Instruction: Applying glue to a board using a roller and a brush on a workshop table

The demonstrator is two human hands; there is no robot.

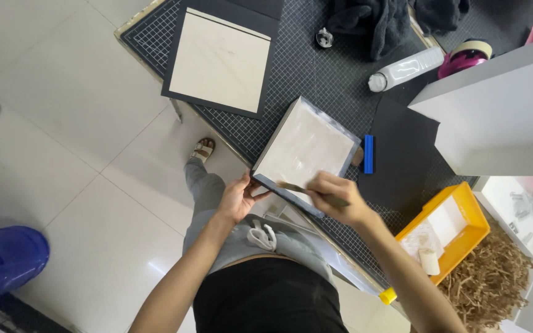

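White floor tiles surround a desk (402, 203) topped by a gridded cutting mat (316, 74). At mat centre lies a shallow grey tray (306, 151), its near edge at six o'clock. Left hand (237, 198) pinches the seven o'clock corner; right hand (340, 196), fingers closed round a brush (306, 190), seems mid-stroke, coating the rim. Continuing calls for steady bracing.

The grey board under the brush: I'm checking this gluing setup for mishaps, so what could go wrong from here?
1. The grey board overhangs the cutting mat's edge, steadied only by the left hand; it could tip or slide.
2. The brush in the right hand works near that edge, so drips may reach the grey trousers.
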